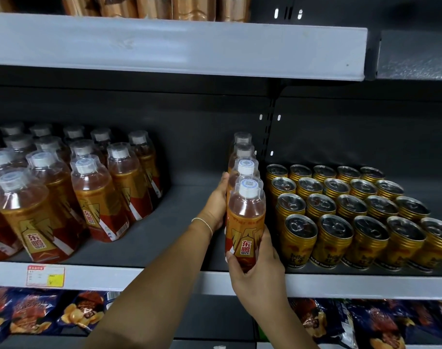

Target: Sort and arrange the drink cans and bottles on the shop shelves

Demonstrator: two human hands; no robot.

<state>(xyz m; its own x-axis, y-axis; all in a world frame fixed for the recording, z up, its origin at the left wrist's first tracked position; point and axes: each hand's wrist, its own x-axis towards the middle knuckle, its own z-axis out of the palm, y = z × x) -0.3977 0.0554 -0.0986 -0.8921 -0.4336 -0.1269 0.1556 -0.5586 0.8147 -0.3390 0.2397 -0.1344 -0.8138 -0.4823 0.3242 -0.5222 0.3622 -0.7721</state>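
While the right hand [257,268] curls round the lower part of the front bottle [245,222], thumb on the label, the left hand [216,202] lies with straight fingers flat against the left side of the bottles behind it. The 2 hands are apart, 1 at the front of the file [245,170] and 1 at its flank.

That file is 4 bottles, 1 behind the other, on the middle shelf [177,222], just left of the cans [350,205]. The cans number 20, in 4 rows of 5, gold with silver tops.

Well to the left, across a gap, stands a block [89,185] of the same bottles. 13 caps show there, and the frame edge cuts off more.

1 thin bracelet [202,222] circles the left wrist. 1 red and yellow tag [45,275] sits on the shelf's front edge, with a sliver of a 2nd at the far left. Below lie snack bags [84,311], too crumpled to count. On the top shelf [164,46] are brown packs [164,6], mostly cut off.
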